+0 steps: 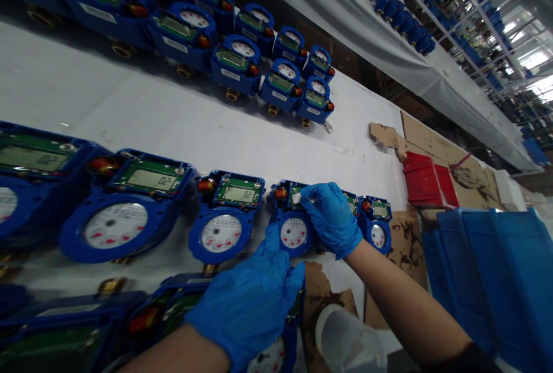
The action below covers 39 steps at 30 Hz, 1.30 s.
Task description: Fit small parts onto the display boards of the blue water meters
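Both my hands wear blue gloves. My right hand rests on a blue water meter in the near row, its fingertips pinched on a small white piece over the meter's green display board. My left hand lies lower, fingers together and curved, on top of another blue meter at the front edge; its palm is hidden. More open meters with white dials and LCD screens stand in the same row to the left.
A second row of blue meters runs along the far side of the white table. Red trays on torn cardboard and blue bins sit at right. A clear plastic cup stands near my right forearm. Shelves with more meters stand behind.
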Each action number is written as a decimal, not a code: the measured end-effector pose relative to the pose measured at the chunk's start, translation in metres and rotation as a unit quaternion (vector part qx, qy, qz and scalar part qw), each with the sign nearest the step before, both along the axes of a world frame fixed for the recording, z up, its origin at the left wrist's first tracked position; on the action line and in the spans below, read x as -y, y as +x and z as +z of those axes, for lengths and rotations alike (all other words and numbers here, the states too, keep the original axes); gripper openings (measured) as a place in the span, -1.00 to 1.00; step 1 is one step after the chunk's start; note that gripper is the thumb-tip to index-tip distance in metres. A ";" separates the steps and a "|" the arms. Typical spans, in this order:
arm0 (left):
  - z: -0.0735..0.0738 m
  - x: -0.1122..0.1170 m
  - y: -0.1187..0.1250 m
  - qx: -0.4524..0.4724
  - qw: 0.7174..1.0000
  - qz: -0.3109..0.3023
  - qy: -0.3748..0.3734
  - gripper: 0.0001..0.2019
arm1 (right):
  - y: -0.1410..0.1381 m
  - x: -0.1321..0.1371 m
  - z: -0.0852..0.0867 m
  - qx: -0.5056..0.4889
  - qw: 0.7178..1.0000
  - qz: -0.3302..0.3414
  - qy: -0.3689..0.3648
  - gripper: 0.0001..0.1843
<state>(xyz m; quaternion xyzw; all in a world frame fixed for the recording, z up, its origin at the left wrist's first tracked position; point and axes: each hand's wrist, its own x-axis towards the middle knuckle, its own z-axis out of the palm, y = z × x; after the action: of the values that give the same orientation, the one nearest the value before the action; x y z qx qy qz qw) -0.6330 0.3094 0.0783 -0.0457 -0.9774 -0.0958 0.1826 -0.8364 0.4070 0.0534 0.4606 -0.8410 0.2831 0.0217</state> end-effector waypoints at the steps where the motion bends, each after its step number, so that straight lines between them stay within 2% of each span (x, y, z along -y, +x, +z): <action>1: 0.000 0.000 0.000 0.001 1.000 0.001 -0.006 -0.63 | 0.000 0.000 0.000 0.000 1.000 0.004 0.003 -0.91; 8: -0.004 -0.001 0.005 0.032 0.999 0.005 0.002 -0.62 | 0.001 -0.001 0.001 0.005 1.000 0.021 0.020 -0.89; 11: -0.004 -0.001 0.004 0.013 1.000 0.006 -0.009 -0.63 | 0.002 -0.002 0.001 0.019 1.000 0.017 0.017 -0.88; 14: -0.004 -0.002 0.004 -0.003 1.000 0.001 -0.020 -0.61 | 0.002 -0.004 0.004 0.030 0.999 0.019 0.002 -0.87; 18: -0.009 -0.004 0.005 0.029 0.999 -0.004 -0.022 -0.65 | 0.002 -0.010 0.011 0.054 0.998 0.009 -0.034 -0.84; 22: -0.012 -0.005 0.007 0.055 0.997 -0.019 -0.041 -0.70 | 0.003 -0.018 0.017 0.118 0.990 -0.035 -0.066 -0.92; 24: -0.010 -0.005 0.007 0.060 0.997 -0.025 -0.037 -0.71 | 0.004 -0.021 0.019 0.189 0.975 -0.073 -0.092 -0.91; 28: -0.010 -0.004 0.007 0.106 0.994 -0.012 0.016 -0.63 | 0.006 -0.025 0.028 0.345 0.917 -0.103 -0.172 -0.75; 32: -0.015 -0.005 0.006 0.121 0.991 0.016 0.062 -0.62 | 0.012 -0.032 0.043 0.411 0.872 -0.112 -0.239 -0.66; 36: -0.005 -0.003 0.004 0.011 0.999 -0.005 0.034 -0.68 | 0.023 -0.042 0.060 0.461 0.825 -0.128 -0.300 -0.62; 37: 0.000 -0.002 0.004 0.005 0.999 -0.017 0.050 -0.68 | 0.027 -0.044 0.064 0.472 0.816 -0.130 -0.306 -0.62; 38: 0.005 0.000 0.004 0.039 0.994 -0.011 0.101 -0.67 | 0.031 -0.045 0.067 0.485 0.808 -0.130 -0.309 -0.62; 39: 0.010 0.002 0.005 0.110 0.978 0.014 0.179 -0.65 | 0.035 -0.047 0.070 0.501 0.799 -0.126 -0.308 -0.63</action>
<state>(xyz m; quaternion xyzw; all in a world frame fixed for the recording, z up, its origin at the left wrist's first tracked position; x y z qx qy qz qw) -0.6281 0.3071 0.0878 0.0122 -0.9592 -0.2706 0.0808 -0.8011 0.4536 0.1234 0.1137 -0.6531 0.7135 -0.2266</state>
